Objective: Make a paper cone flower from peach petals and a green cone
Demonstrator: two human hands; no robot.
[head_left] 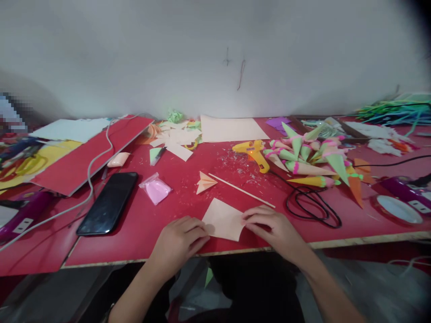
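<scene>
Pressing down on a peach paper sheet, a person works with both bare hands at the near edge of a red table strewn with craft supplies. The sheet lies flat and turned like a diamond, just in front of the person and between the two hands. The left hand rests with its fingers curled, their tips on the sheet's left corner – whether they pinch the paper or only press on it cannot be told. The right hand lies fairly flat, fingers stretched out over the sheet's right corner, gripping nothing.

Just beyond the sheet lie a thin wooden stick, set at a slant, and a small folded peach paper piece near the stick's far end. A yellow glue gun sits farther back, its black cord coiled in loops to the right of the hands. Beside the gun is a heap of paper cones in green, yellow and orange with pink bands.

To the left of the hands lie a black phone, face up, and a small pink packet beside it – both well apart from the sheet. A large peach sheet and a scatter of paper scraps lie near the wall.
</scene>
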